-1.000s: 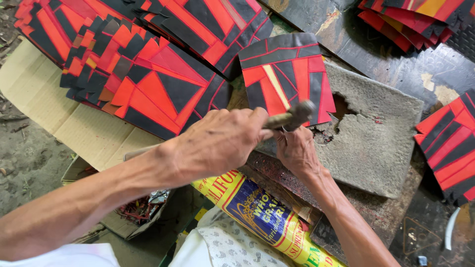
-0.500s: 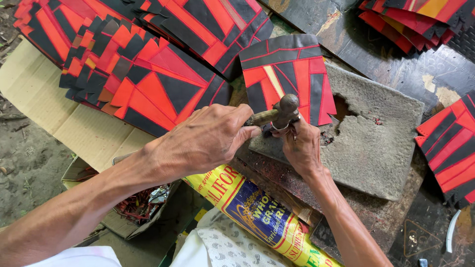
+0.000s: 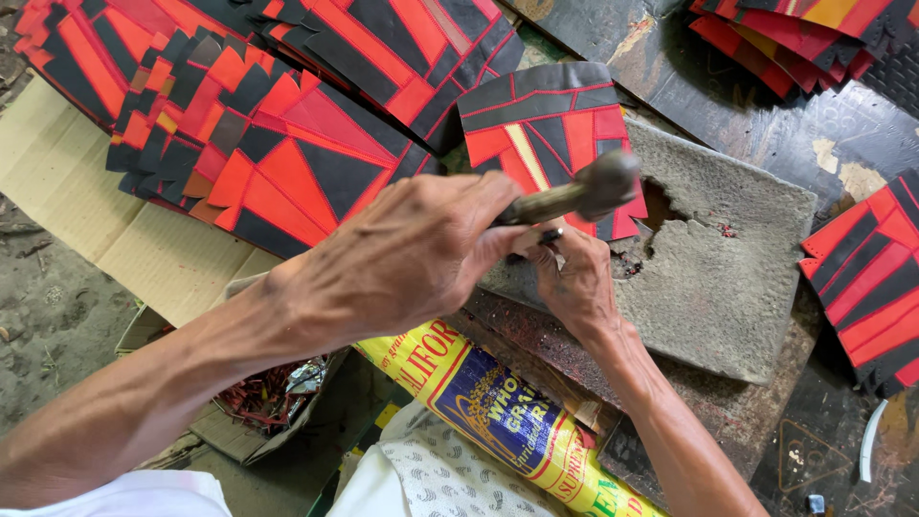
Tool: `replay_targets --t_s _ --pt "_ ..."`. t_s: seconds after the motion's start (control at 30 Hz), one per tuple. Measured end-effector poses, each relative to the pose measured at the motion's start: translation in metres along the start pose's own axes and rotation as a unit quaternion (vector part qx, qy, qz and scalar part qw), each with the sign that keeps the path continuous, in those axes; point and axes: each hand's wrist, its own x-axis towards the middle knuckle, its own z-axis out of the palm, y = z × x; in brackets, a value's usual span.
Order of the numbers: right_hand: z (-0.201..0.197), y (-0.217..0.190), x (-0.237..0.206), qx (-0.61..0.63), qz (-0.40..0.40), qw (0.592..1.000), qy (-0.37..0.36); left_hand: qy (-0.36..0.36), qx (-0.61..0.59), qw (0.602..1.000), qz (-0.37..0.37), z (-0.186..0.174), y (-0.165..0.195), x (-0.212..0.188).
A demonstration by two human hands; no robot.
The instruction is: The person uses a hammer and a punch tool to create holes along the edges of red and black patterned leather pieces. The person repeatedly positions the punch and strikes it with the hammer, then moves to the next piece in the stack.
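Observation:
My left hand [image 3: 412,258] is closed around the wooden handle of a small hammer [image 3: 601,184], whose metal head hovers just above the lower edge of a red and black patchwork piece [image 3: 550,124]. That piece lies on a grey stone slab [image 3: 737,287]. Directly under the hammer, my right hand [image 3: 574,287] rests on the slab and pinches a small metal tool [image 3: 550,235] against the piece's edge. What the tool is cannot be made out.
Stacks of red and black patchwork pieces [image 3: 258,144] fill the upper left, with more stacks [image 3: 795,33] at the top right and right edge [image 3: 871,278]. Flat cardboard [image 3: 144,258] lies at the left. A yellow printed sack [image 3: 488,402] sits near my lap.
The hammer head swung in towards my right hand's fingers, then lifted and moved slightly right. My right hand stayed on the slab.

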Motion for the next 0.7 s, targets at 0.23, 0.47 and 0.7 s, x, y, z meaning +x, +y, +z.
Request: replay_targets --t_s 0.23,0.47,0.7 --pt "0.008 0.021 -0.003 -0.067 -0.049 0.997 0.011 -0.015 0.01 1.0 0.008 0.01 0.011 0.009" --pt "0.004 0.008 -0.002 -0.034 -0.024 0.999 0.027 -0.112 0.038 0.987 -0.109 0.023 -0.019 -0.002" --pt "0.005 0.003 0.004 0.084 0.061 0.994 0.037 -0.087 0.035 0.991 -0.1 0.018 -0.024 -0.008"
